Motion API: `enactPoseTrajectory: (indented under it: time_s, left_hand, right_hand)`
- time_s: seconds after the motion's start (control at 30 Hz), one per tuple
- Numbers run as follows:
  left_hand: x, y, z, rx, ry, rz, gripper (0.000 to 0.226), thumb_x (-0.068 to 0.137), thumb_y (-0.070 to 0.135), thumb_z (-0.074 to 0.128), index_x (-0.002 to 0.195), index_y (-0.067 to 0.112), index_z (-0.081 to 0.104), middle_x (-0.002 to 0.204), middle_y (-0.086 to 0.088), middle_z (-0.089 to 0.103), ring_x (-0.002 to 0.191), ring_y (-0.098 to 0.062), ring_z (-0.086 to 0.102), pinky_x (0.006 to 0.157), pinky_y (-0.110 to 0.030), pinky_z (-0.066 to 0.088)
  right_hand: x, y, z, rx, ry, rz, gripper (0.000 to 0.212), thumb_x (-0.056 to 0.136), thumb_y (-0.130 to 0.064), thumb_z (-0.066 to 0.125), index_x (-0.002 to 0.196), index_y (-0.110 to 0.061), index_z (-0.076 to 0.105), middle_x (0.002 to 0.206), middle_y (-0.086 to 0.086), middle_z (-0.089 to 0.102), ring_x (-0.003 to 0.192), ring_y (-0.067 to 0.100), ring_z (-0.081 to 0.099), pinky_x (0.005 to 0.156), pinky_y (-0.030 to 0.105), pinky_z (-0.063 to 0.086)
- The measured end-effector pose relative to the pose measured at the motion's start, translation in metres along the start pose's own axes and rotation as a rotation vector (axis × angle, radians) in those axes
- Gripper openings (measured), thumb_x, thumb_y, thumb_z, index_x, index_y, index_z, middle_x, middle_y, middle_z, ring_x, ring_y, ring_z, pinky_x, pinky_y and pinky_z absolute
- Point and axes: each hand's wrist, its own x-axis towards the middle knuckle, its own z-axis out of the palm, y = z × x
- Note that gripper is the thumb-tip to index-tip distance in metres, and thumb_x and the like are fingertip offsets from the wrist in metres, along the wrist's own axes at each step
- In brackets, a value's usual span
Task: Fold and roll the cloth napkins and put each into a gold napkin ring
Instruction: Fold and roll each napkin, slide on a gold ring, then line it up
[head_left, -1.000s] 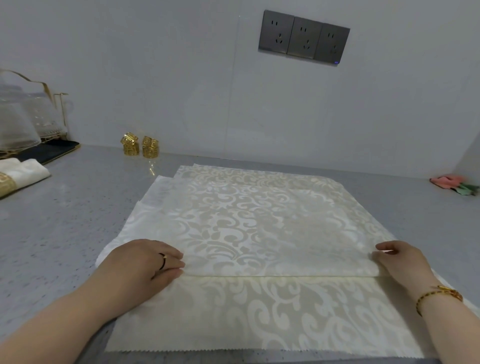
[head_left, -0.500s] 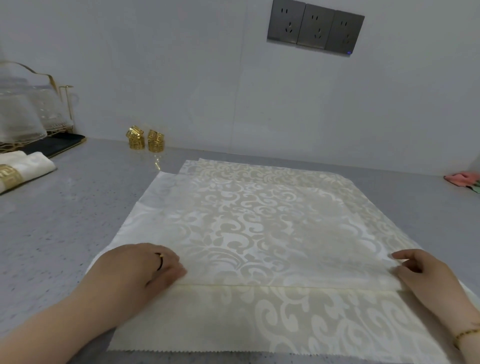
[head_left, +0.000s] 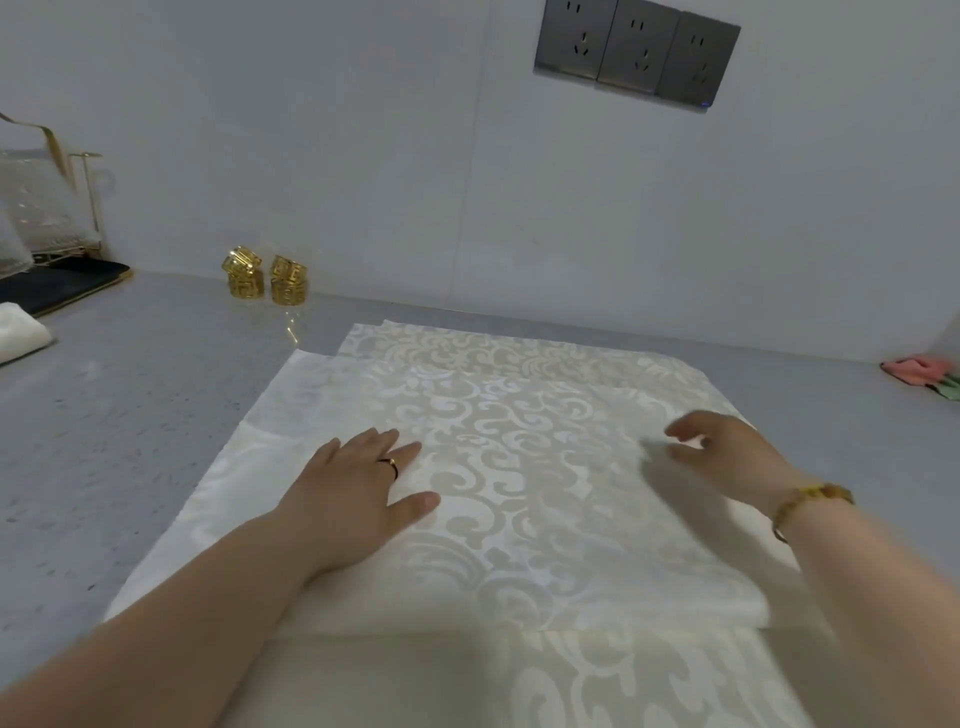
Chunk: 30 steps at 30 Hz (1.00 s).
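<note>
Cloth napkin (head_left: 519, 467), cream with a pale scroll pattern, lies spread flat on the grey speckled surface (head_left: 130, 415) in the middle of the head view. Its upper layer is folded, and the fold runs as a straight edge across the near side. More of the same patterned cloth shows beyond that edge toward the viewer, and staggered cloth edges show at the far side.

The left grip (head_left: 358, 493), a bare hand, lies palm down on the left half of the upper layer. Its fingers are straight and together, its thumb is stretched out to the right, and it holds nothing. A dark ring (head_left: 392, 464) sits on one finger.

The right grip (head_left: 727, 457), also bare, is over the right half of the napkin. Its fingers are loosely bent and blurred, and nothing is caught between them. Whether the fingertips touch the cloth cannot be told. A gold bracelet (head_left: 810, 499) circles the wrist.

Gold napkin rings (head_left: 288, 280) stand in two small stacks against the wall, well beyond the napkin's far left corner. At the left edge lie a rolled white napkin (head_left: 21, 332) and a black tray (head_left: 62, 283), with a gold wire rack of glassware (head_left: 41, 208) behind. Grey wall sockets (head_left: 636, 52) are mounted high on the wall. A pink object (head_left: 922, 371) lies at the far right.
</note>
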Motion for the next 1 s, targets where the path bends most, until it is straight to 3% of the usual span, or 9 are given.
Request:
enactPoseTrajectory:
  time_s: [0.07,0.13,0.17,0.23,0.37,0.5,0.6,0.77,1.0]
  left_hand:
    - [-0.002,-0.001,0.002,0.011,-0.015,0.01,0.079,0.081,0.073,0.004,0.147,0.029,0.001,0.155,0.008,-0.006,0.142,-0.008,-0.009,0.114,-0.03,-0.006]
    - [-0.005,0.0,0.0,0.012,-0.009,0.027,0.118,0.045,0.088,-0.023,0.146,0.031,-0.001,0.155,0.01,-0.008,0.141,-0.007,-0.011,0.113,-0.03,-0.007]
    - [-0.003,-0.001,0.0,0.02,-0.02,0.026,0.134,0.026,0.085,-0.034,0.146,0.032,-0.003,0.154,0.01,-0.009,0.141,-0.007,-0.012,0.113,-0.03,-0.007]
    - [-0.003,-0.003,0.001,0.033,-0.042,0.032,0.144,0.013,0.079,-0.041,0.145,0.033,-0.007,0.154,0.012,-0.012,0.14,-0.006,-0.015,0.112,-0.03,-0.01]
    - [-0.003,-0.005,0.0,0.039,-0.094,0.077,0.141,0.011,0.079,-0.04,0.143,0.036,-0.015,0.151,0.014,-0.019,0.136,-0.003,-0.022,0.109,-0.028,-0.015]
    - [-0.003,-0.006,0.0,0.039,-0.138,0.114,0.135,0.013,0.079,-0.039,0.14,0.038,-0.021,0.135,0.026,-0.026,0.118,0.006,-0.03,0.104,-0.028,-0.019]
    - [-0.002,-0.008,0.001,0.032,-0.144,0.118,0.133,0.013,0.079,-0.039,0.139,0.038,-0.024,0.127,0.026,-0.03,0.117,0.006,-0.032,0.104,-0.029,-0.02]
    - [-0.002,-0.006,0.001,0.023,-0.153,0.102,0.136,0.011,0.078,-0.038,0.14,0.037,-0.023,0.148,0.016,-0.027,0.13,-0.001,-0.031,0.107,-0.032,-0.019]
    - [-0.012,0.001,-0.009,0.065,-0.071,0.112,0.14,0.014,0.082,-0.037,0.144,0.033,-0.014,0.151,0.01,-0.021,0.14,-0.008,-0.017,0.11,-0.03,-0.013]
  right_hand:
    - [0.026,-0.021,0.013,-0.004,-0.079,-0.053,0.035,0.089,-0.021,0.055,0.122,-0.007,0.054,0.129,0.008,0.052,0.118,0.024,0.048,0.094,0.026,0.035]
    - [0.049,-0.042,0.028,-0.027,-0.121,-0.105,0.038,0.091,-0.023,0.052,0.127,-0.011,0.05,0.135,0.005,0.048,0.123,0.022,0.045,0.097,0.026,0.034]
    - [0.062,-0.052,0.036,-0.035,-0.128,-0.126,0.038,0.092,-0.022,0.049,0.129,-0.012,0.048,0.137,0.004,0.046,0.125,0.022,0.043,0.099,0.026,0.033]
    - [0.08,-0.067,0.05,-0.073,-0.14,-0.148,0.039,0.094,-0.02,0.044,0.133,-0.015,0.043,0.139,0.004,0.044,0.128,0.023,0.04,0.102,0.029,0.032]
    - [0.108,-0.089,0.074,-0.167,-0.155,-0.162,0.04,0.094,-0.019,0.039,0.134,-0.019,0.039,0.136,0.008,0.045,0.126,0.026,0.039,0.104,0.034,0.032]
    - [0.124,-0.105,0.08,-0.236,-0.132,-0.221,0.036,0.092,-0.02,0.044,0.128,-0.019,0.047,0.127,0.006,0.053,0.123,0.025,0.04,0.101,0.035,0.035]
    - [0.128,-0.109,0.079,-0.238,-0.142,-0.227,0.029,0.091,-0.019,0.046,0.118,-0.018,0.055,0.121,0.004,0.057,0.121,0.024,0.041,0.099,0.033,0.035]
    - [0.117,-0.109,0.07,-0.186,-0.06,-0.24,0.025,0.087,-0.011,0.045,0.107,-0.012,0.059,0.117,0.007,0.057,0.118,0.025,0.042,0.096,0.033,0.038]
    - [0.072,-0.111,0.027,-0.049,0.101,-0.38,0.018,0.09,-0.011,0.046,0.099,-0.005,0.061,0.11,0.008,0.063,0.112,0.026,0.047,0.093,0.034,0.037]
